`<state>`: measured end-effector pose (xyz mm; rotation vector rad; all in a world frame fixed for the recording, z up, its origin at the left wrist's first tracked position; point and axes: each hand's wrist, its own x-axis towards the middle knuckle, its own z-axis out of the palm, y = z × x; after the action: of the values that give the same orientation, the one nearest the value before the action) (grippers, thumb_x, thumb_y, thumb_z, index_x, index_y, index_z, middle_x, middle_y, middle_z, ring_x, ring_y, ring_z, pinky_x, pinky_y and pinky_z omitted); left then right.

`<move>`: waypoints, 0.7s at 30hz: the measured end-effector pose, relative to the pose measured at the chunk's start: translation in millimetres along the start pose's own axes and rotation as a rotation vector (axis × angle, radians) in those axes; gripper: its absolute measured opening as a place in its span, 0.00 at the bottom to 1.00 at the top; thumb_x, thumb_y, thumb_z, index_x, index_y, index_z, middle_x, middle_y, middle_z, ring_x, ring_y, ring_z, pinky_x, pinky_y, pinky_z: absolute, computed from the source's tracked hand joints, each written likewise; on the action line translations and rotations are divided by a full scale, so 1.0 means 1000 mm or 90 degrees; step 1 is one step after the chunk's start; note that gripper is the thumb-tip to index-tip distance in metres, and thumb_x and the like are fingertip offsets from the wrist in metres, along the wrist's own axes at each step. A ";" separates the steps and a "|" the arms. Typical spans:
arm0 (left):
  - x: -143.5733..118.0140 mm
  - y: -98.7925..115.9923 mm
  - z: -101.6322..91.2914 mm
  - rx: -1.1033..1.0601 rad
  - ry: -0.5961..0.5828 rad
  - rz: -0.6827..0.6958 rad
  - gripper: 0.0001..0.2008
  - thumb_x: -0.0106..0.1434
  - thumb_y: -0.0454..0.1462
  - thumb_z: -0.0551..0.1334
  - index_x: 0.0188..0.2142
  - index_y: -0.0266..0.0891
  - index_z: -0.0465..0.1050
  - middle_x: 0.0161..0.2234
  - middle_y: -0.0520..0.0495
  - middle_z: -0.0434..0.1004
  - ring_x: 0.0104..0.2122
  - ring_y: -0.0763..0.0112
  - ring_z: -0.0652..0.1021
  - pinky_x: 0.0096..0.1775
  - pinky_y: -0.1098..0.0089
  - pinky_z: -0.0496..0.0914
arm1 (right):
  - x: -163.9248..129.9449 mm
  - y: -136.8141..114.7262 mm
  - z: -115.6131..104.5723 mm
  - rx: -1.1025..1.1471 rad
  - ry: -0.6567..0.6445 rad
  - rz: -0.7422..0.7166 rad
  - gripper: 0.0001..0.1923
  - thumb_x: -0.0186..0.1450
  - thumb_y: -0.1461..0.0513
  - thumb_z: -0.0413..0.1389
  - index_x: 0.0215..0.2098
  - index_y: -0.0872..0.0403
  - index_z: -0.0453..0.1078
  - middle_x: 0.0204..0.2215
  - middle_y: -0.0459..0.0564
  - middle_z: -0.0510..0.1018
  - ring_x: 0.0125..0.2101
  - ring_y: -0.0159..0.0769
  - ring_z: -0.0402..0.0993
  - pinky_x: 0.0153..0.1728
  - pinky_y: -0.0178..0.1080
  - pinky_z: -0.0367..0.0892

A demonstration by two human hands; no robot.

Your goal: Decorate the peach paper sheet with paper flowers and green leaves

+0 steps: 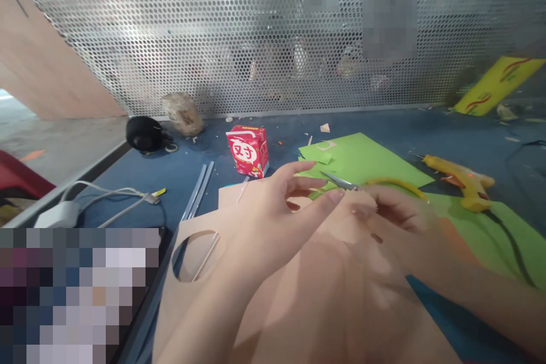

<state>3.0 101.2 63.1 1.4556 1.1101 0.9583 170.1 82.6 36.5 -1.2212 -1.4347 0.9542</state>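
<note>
My left hand [294,205] has its fingers stretched out and apart, with the thumb tip at the edge of a small beige paper piece [341,222]. Close on the right, my right hand [401,224] is closed around a pair of scissors [343,182]. The metal blades point left, toward my left fingertips, and a yellow handle loop seems to curve behind the hand. The small piece lies between both hands, partly covered by my right fingers. Below them spreads a large beige paper sheet [298,307] with a round hole cut near its left side.
A red drink carton [248,151] stands behind my left hand. Green paper [367,153] and a yellow glue gun [464,179] with a cord lie to the right. At left are clear glue sticks [198,190], a white charger [57,215] and a pixelated screen. Perforated metal mesh [213,28] closes the back.
</note>
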 end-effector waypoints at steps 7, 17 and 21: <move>-0.002 0.001 -0.002 -0.015 -0.038 0.013 0.16 0.56 0.47 0.62 0.43 0.46 0.70 0.32 0.50 0.76 0.32 0.71 0.76 0.33 0.69 0.70 | 0.000 -0.003 0.003 -0.009 0.032 0.010 0.15 0.54 0.57 0.56 0.16 0.52 0.57 0.15 0.41 0.58 0.17 0.28 0.55 0.15 0.30 0.55; -0.002 0.002 -0.001 0.004 -0.028 0.012 0.13 0.57 0.45 0.62 0.41 0.46 0.71 0.30 0.52 0.77 0.30 0.74 0.75 0.32 0.71 0.69 | -0.001 -0.002 0.001 -0.020 0.035 0.002 0.13 0.55 0.58 0.55 0.17 0.52 0.58 0.16 0.42 0.59 0.18 0.28 0.57 0.16 0.30 0.56; -0.002 0.002 -0.002 0.025 -0.020 0.006 0.14 0.56 0.46 0.62 0.41 0.46 0.71 0.30 0.52 0.77 0.30 0.73 0.75 0.31 0.71 0.69 | -0.001 -0.002 0.000 -0.020 0.028 0.001 0.14 0.55 0.58 0.55 0.17 0.53 0.57 0.16 0.42 0.59 0.19 0.28 0.56 0.16 0.30 0.56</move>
<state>1.2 99.9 65.7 1.5036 1.1048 0.9213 169.4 81.6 38.1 -1.2597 -1.4187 0.9030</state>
